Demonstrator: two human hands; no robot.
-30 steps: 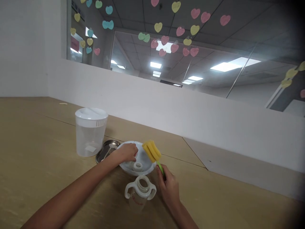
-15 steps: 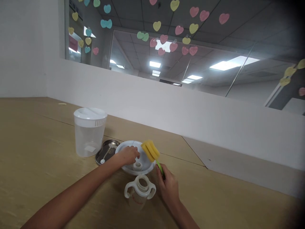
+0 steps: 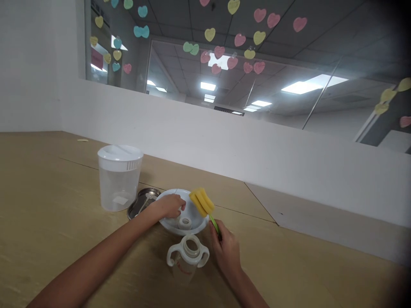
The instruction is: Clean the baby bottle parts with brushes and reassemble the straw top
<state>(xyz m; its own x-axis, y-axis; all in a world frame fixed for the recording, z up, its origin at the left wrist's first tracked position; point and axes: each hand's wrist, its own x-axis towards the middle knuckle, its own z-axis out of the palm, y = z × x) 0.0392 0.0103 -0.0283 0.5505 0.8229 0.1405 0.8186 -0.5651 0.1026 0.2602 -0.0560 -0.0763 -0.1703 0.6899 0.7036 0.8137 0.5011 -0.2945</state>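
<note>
My right hand (image 3: 226, 250) grips the green handle of a bottle brush with a yellow sponge head (image 3: 201, 202), which is held tilted over a white bowl (image 3: 196, 221). My left hand (image 3: 169, 206) rests over the bowl's left rim with its fingers curled, and what they grip, if anything, is hidden. A small white ring-shaped part (image 3: 184, 222) lies inside the bowl. In front of the bowl stands an open clear baby bottle with two white handles (image 3: 188, 254), between my two hands.
A clear plastic jug with a white lid (image 3: 119, 177) stands to the left. A small metal tray with a spoon (image 3: 143, 202) lies between jug and bowl. A white partition wall with a window and heart stickers runs behind the wooden table (image 3: 48, 214).
My left hand has shifted slightly within the bowl's left side. The brush and my right hand have stayed almost still; the view has drifted a little.
</note>
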